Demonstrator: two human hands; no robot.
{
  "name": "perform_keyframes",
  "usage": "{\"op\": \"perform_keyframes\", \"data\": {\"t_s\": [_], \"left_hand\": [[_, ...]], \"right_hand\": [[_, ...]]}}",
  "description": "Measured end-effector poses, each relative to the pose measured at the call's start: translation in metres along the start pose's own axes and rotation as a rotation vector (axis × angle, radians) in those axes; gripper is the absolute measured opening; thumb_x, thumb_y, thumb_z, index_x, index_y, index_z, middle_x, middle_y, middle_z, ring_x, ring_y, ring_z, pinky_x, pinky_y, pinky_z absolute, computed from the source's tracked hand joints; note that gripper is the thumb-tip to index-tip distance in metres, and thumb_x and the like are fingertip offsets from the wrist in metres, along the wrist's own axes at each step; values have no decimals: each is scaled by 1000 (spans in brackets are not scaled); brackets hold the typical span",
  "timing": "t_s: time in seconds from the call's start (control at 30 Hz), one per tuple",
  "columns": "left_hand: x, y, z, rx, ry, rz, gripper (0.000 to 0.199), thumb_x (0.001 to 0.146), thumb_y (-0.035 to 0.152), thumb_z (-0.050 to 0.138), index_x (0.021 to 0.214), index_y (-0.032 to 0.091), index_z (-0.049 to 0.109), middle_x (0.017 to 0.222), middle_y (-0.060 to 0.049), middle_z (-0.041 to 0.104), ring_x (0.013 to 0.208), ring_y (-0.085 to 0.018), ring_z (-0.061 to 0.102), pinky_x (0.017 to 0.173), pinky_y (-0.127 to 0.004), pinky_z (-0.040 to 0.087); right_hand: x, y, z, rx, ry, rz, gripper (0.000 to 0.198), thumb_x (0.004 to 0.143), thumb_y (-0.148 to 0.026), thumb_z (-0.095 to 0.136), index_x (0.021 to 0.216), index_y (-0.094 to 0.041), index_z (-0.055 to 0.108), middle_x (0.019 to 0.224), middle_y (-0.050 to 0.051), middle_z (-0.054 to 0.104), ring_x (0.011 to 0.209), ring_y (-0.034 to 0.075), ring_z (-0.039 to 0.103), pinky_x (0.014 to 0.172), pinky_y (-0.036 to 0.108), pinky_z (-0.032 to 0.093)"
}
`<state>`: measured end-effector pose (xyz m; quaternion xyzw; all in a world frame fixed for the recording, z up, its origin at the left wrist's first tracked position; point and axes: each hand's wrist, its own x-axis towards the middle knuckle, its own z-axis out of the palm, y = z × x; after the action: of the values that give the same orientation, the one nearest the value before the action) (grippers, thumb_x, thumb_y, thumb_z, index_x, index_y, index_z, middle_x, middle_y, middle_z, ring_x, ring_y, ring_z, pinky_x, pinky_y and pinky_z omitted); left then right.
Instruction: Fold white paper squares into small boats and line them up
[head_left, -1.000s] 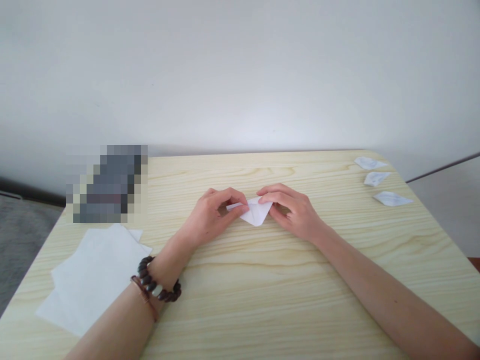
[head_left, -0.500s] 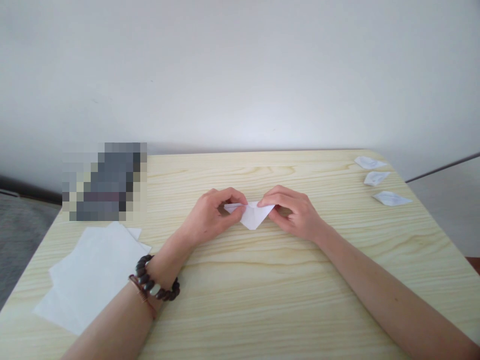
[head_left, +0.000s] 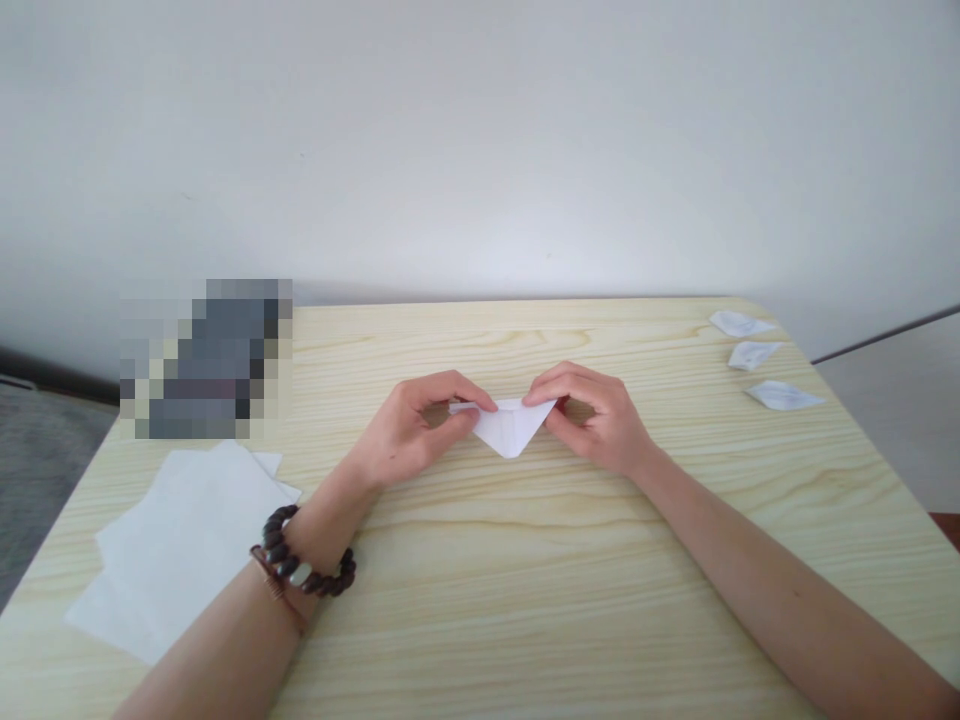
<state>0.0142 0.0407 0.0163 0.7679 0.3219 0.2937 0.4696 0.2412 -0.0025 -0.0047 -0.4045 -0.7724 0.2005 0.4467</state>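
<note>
"Between the person's two bare hands, what lies there?"

"One small white piece of folded paper [head_left: 510,430], roughly a triangle, its long straight edge on the far side and its blunt tip pointing back toward the person."

"How does the left hand [head_left: 401,430] meet it?"

"It is clamped on the left end, the index fingertip on the long edge and the thumb just nearer the person. The paper's left corner shows in the gap between them."

"And the right hand [head_left: 606,420]?"

"Clamped as well, at the right end: index fingertip on the long edge, thumb below the right corner. The two hands stand apart, joined only by the paper, whose middle and tip are uncovered. Whether it touches the pale wood-grained bench [head_left: 525,590] cannot be told."

"What else is around them?"

"Well off to the right, near the bench's edge, three slim pointed pieces of folded white paper [head_left: 785,397] lie in a row. To the left, beside the forearm with the dark beaded bracelet [head_left: 274,553], flat white paper sheets [head_left: 180,530] overlap. Just beyond those sits a dark oblong object [head_left: 214,350], blurred into squares."
</note>
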Motion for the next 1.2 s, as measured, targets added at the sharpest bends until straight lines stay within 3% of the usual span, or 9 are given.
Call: {"op": "perform_keyframes", "data": {"t_s": [0.07, 0.17, 0.27, 0.4, 0.53, 0.8, 1.03, 1.2], "left_hand": [[1, -2, 1, 17, 40, 0, 14, 81, 19, 56, 84, 16, 70, 85, -4, 69, 79, -16, 62, 70, -26, 47], [2, -5, 4, 83, 121, 0, 13, 81, 20, 58, 83, 16, 70, 84, -4, 70, 77, -16, 62, 69, -25, 47], [2, -6, 11, 108, 157, 43, 11, 82, 20, 59, 84, 16, 69, 83, -4, 69, 75, -14, 62, 66, -23, 46], [-1, -5, 21, 82, 136, 65, 9, 85, 21, 58, 85, 15, 65, 79, -2, 66, 66, -10, 58, 61, -19, 45], [-2, -5, 26, 64, 109, 20, 9, 87, 24, 57, 89, 16, 62, 74, 2, 62, 59, -7, 55, 56, -18, 43], [-2, -4, 24, 37, 139, -36, 11, 88, 26, 58, 89, 16, 61, 71, 2, 62, 60, -8, 56, 58, -17, 45], [-3, -3, 23, 9, 12, 0, 13, 85, 25, 62, 92, 16, 68, 80, -1, 69, 67, -10, 60, 64, -20, 48], [-1, -1, 23, 28, 38, -27, 13, 84, 25, 62, 86, 15, 70, 77, -1, 69, 65, -10, 59, 60, -19, 46]], "right_hand": [[-2, 1, -2, 89, -32, 66, 24, 79, -8, 54, 96, -20, 66, 91, 4, 69, 73, 13, 63, 63, 25, 50], [-5, 3, -4, 302, -147, 214, 37, 83, -17, 53, 119, -22, 56, 97, 5, 68, 67, 12, 60, 58, 24, 49], [-4, 2, -6, 371, -223, 316, 44, 88, -28, 53, 131, -21, 46, 90, 4, 68, 67, 12, 60, 58, 24, 47], [1, -3, -5, 222, -247, 351, 26, 88, -34, 57, 106, -16, 63, 76, 3, 67, 59, 10, 54, 51, 21, 40], [2, -5, -5, 156, -249, 370, 23, 87, -36, 58, 87, -15, 68, 68, 1, 63, 54, 8, 47, 47, 20, 34], [1, -3, -8, 202, -286, 338, 21, 82, -25, 59, 99, -15, 64, 72, 0, 61, 56, 8, 48, 47, 18, 35], [2, -2, -6, 158, -245, 384, 14, 83, -24, 58, 93, -16, 65, 66, -2, 60, 51, 6, 46, 44, 17, 34], [-2, 1, -5, 208, -191, 331, 18, 85, -26, 61, 101, -19, 60, 69, -2, 61, 51, 7, 48, 45, 18, 35]]}}
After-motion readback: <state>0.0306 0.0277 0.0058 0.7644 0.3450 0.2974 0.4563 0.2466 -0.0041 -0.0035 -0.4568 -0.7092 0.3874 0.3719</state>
